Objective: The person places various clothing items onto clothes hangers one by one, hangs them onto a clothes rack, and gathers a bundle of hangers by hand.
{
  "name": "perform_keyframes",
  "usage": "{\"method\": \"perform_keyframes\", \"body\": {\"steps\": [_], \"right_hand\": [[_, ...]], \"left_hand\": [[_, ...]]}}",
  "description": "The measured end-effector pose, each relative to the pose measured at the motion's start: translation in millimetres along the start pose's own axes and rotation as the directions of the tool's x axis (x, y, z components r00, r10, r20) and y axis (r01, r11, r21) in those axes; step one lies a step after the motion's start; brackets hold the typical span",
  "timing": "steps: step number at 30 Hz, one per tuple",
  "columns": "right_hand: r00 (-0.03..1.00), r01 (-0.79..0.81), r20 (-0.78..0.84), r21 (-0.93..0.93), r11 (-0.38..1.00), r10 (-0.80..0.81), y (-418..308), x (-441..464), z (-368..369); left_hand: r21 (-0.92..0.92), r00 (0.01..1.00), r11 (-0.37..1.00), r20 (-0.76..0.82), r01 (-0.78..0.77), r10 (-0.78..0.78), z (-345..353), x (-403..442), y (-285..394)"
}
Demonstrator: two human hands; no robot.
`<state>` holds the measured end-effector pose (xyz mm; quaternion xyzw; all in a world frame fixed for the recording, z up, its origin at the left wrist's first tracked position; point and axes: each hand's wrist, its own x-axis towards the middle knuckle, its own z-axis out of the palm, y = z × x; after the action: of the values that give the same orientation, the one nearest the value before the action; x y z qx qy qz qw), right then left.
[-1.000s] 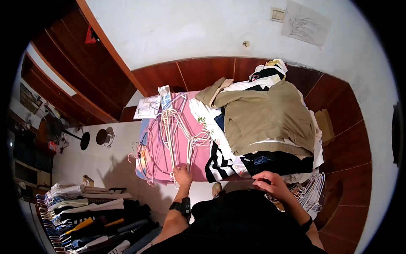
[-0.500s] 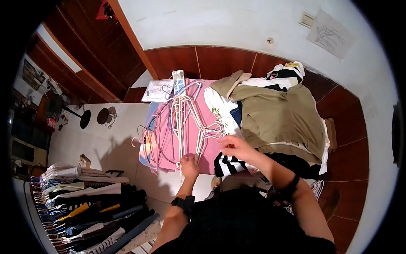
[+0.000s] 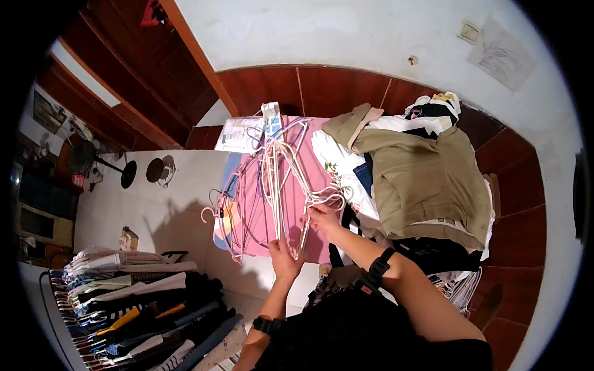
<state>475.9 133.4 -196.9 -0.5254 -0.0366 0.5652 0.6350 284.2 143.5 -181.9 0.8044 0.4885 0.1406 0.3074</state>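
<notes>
A bunch of white clothes hangers (image 3: 273,185) lies on a pink padded surface (image 3: 318,248), with several hooks gathered at its right. My left hand (image 3: 286,261) is closed around the near ends of the white hangers. Higher and to the right, my right hand (image 3: 323,221) has its fingers closed on the hangers just below their hooks. Pink and purple hangers (image 3: 242,213) lie spread to the left of the bunch. Palm and fingertips partly hide the gripped bars.
An olive jacket (image 3: 427,179) tops a heap of clothes at the right, beside a white shirt (image 3: 343,164). Packets (image 3: 240,134) lie at the back. A rack of hanging clothes (image 3: 136,309) stands at lower left; a round stool (image 3: 156,170) is on the floor.
My right hand has moved left and down from beside the striped garment onto the hangers and closed on them. My left hand keeps hold of the near ends. The view has shifted slightly.
</notes>
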Motion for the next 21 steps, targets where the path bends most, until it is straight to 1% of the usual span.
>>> {"method": "perform_keyframes", "body": {"steps": [1,2,3,4,5,6,8,9,10,11,12,13,14,16,17,18,20,21], "right_hand": [[0.995,0.086,-0.051,-0.043,0.995,-0.088,4.0,3.8,3.1],[0.993,0.101,-0.058,-0.04,0.994,-0.103,3.6,1.3,9.6],[0.938,0.33,-0.055,-0.153,0.931,-0.342,0.6,-3.7,18.2],[0.827,0.535,-0.033,-0.264,0.803,-0.561,-3.9,-9.1,23.9],[0.8,0.57,0.0,-0.314,0.759,-0.6,-15.2,-20.9,27.0],[0.679,0.687,0.055,-0.4,0.607,-0.732,-43.4,-50.6,38.7],[0.595,0.715,0.171,-0.559,0.42,-0.785,-83.0,-89.7,38.1],[0.491,0.758,0.218,-0.585,0.29,-0.843,-105.8,-112.3,34.8],[0.385,0.781,0.271,-0.605,0.155,-0.882,-128.1,-131.8,31.3],[0.211,0.743,0.33,-0.666,-0.068,-0.92,-148.5,-148.0,20.4],[0.114,0.71,0.362,-0.681,-0.179,-0.925,-167.2,-169.2,9.9],[0.082,0.62,0.373,-0.745,-0.246,-0.924,-176.4,-183.2,-7.5],[0.058,0.52,0.387,-0.798,-0.303,-0.92,-183.3,-197.7,-25.2],[0.038,0.344,0.454,-0.842,-0.415,-0.89,-198.2,-242.9,-53.5],[0.032,0.257,0.457,-0.863,-0.435,-0.889,-198.0,-255.5,-70.3],[0.024,0.241,0.448,-0.87,-0.43,-0.894,-199.2,-272.1,-83.1],[0.034,0.023,0.423,-0.906,-0.422,-0.906,-199.4,-307.3,-104.6],[0.027,0.011,0.414,-0.91,-0.414,-0.91,-198.5,-320.2,-115.3]], "left_hand": [[-0.014,0.998,0.999,-0.038,-0.052,0.051,-9.8,0.0,10.3],[-0.016,0.997,0.997,-0.037,-0.069,0.069,-14.1,1.1,15.9],[-0.033,0.992,0.994,-0.075,-0.108,0.105,-17.5,1.8,20.8],[-0.051,0.983,0.987,-0.11,-0.153,0.147,-19.3,3.4,27.1],[-0.114,0.984,0.983,-0.121,-0.147,0.133,-24.1,5.0,44.7],[-0.124,0.98,0.975,-0.102,-0.185,0.173,-28.1,6.3,58.2],[-0.198,0.966,0.946,-0.034,-0.258,0.256,-34.0,10.2,81.3],[-0.255,0.94,0.906,-0.036,-0.337,0.339,-33.9,10.0,94.4],[-0.267,0.924,0.889,-0.016,-0.372,0.382,-30.4,10.3,106.3],[-0.342,0.878,0.833,0.042,-0.436,0.477,-27.3,11.0,117.0],[-0.414,0.821,0.771,0.09,-0.484,0.564,-26.7,11.9,128.6],[-0.559,0.802,0.697,0.091,-0.449,0.59,-23.9,9.1,142.1],[-0.537,0.743,0.667,0.105,-0.517,0.661,-23.9,8.5,154.4],[-0.546,0.666,0.624,0.154,-0.558,0.73,-23.6,5.1,182.1],[-0.557,0.622,0.589,0.158,-0.585,0.767,-18.2,6.0,191.1],[-0.551,0.593,0.583,0.186,-0.597,0.783,-23.0,3.3,208.5],[-0.576,0.478,0.493,0.193,-0.652,0.857,-18.9,8.1,233.3],[-0.552,0.442,0.503,0.252,-0.665,0.861,-18.2,10.7,245.6]]}}
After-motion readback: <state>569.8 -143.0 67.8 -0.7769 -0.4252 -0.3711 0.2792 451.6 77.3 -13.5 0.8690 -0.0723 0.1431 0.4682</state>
